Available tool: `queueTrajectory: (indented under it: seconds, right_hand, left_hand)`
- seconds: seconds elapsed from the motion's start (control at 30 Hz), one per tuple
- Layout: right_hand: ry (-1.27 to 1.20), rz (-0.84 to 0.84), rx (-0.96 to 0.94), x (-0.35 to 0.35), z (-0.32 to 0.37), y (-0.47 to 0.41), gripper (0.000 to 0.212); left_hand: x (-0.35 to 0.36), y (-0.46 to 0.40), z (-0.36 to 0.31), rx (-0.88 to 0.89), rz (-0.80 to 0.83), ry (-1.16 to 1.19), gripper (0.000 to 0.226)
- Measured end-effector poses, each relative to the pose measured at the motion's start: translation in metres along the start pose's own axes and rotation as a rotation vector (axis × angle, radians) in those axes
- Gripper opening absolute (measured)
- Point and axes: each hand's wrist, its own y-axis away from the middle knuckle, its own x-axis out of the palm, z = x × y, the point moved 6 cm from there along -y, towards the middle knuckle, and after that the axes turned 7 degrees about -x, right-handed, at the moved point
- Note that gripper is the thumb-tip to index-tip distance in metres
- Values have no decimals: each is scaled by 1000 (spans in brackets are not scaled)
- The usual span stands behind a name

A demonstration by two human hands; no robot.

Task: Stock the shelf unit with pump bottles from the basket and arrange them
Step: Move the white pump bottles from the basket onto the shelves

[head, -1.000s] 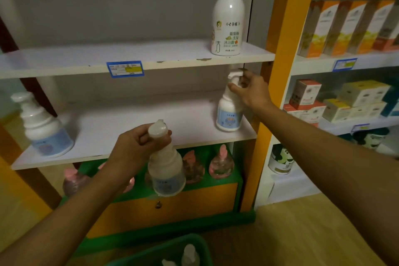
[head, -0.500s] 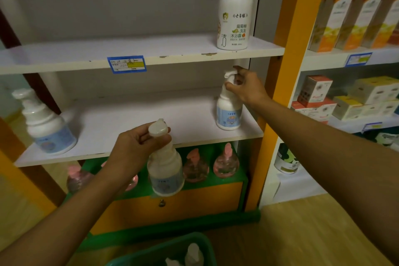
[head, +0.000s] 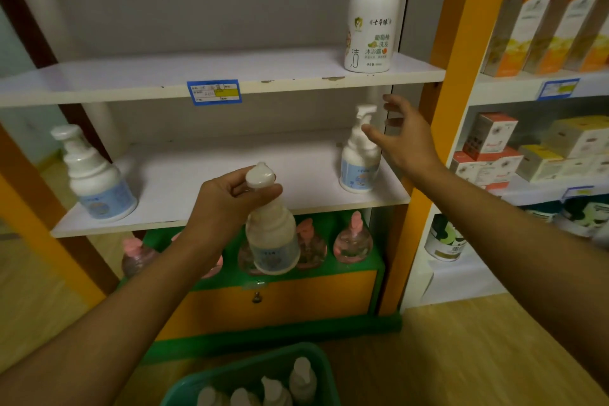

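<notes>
My left hand [head: 227, 204] grips a white pump bottle [head: 272, 241] by its neck, holding it upright in front of the middle shelf's [head: 230, 217] front edge. My right hand [head: 403, 138] is open, fingers spread, just right of a second white pump bottle [head: 359, 161] that stands at the right end of the middle shelf; the hand is off it. A third pump bottle [head: 95, 178] stands at the shelf's left end. The green basket [head: 184, 389] at the bottom holds several more white pump bottles.
A tall white bottle [head: 370, 20] stands on the upper shelf [head: 164, 79]. Pink-capped clear bottles [head: 352, 237] sit on the green cabinet below. An orange post [head: 461, 43] bounds the unit on the right; beyond it are shelves of boxes [head: 494, 138].
My right hand has let go of the pump bottle at the right end of the middle shelf and opened beside it. The left hand still holds its bottle in about the same place.
</notes>
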Motion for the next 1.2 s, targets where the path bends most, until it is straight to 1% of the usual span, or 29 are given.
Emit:
queueTrajectory:
  seconds: [0.07, 0.1, 0.13, 0.17, 0.23, 0.27, 0.3, 0.33, 0.4, 0.47, 0.6, 0.7, 0.77, 0.8, 0.87, 0.93, 1.0, 1.2]
  right_hand:
    - [-66, -8, -71, 1, 20, 19, 50]
    - [-102, 44, -86, 9, 30, 29, 43]
    - [-129, 134, -92, 20, 39, 41, 41]
    - [-155, 250, -93, 34, 48, 54, 44]
    - [-220, 486, -82, 63, 66, 78, 65]
    - [-236, 556, -83, 76, 72, 88, 71]
    - [-244, 577, -91, 86, 77, 95, 71]
    - [-255, 554, -98, 92, 80, 99, 67]
    - [-282, 449, -102, 98, 81, 100, 54]
    - [-290, 403, -104, 103, 81, 99, 46]
    - [-262, 384, -90, 111, 80, 101, 44]
    - [-196, 352, -140, 111, 82, 94, 51]
    - [-161, 322, -160, 109, 81, 81, 54]
    - [-147, 294, -153, 105, 81, 73, 52]
    - [-131, 228, -116, 98, 76, 53, 49]
    - [-122, 184, -57, 94, 66, 34, 48]
    - [-86, 175, -9, 95, 55, 21, 48]
    - [-34, 173, 63, 105, 31, 1, 39]
  left_hand:
    - [-1, 1, -6, 24, -16, -9, 58]
    - [-1, 1, -9, 33, -28, -8, 58]
    - [-1, 1, -12, 37, -34, -9, 56]
    - [0, 0, -16, 43, -34, -19, 55]
    - [2, -1, -22, 65, -36, -53, 50]
    - [3, -1, -25, 79, -47, -63, 46]
    - [3, -1, -27, 88, -63, -65, 44]
    - [3, 0, -27, 92, -80, -61, 44]
    - [3, 1, -26, 92, -100, -47, 47]
    - [3, 2, -23, 89, -101, -41, 48]
    - [-2, 1, -18, 98, -96, -30, 56]
    - [-3, -2, -21, 124, -11, -90, 61]
    - [-6, -7, -21, 136, 46, -150, 59]
    - [-11, -9, -20, 143, 49, -185, 57]
    - [-23, -10, -14, 144, 29, -241, 45]
    - [-33, -8, -1, 99, 49, -219, 31]
    - [-37, -4, 15, 25, 116, -153, 25]
    - [-49, 2, 50, -81, 173, -116, 22]
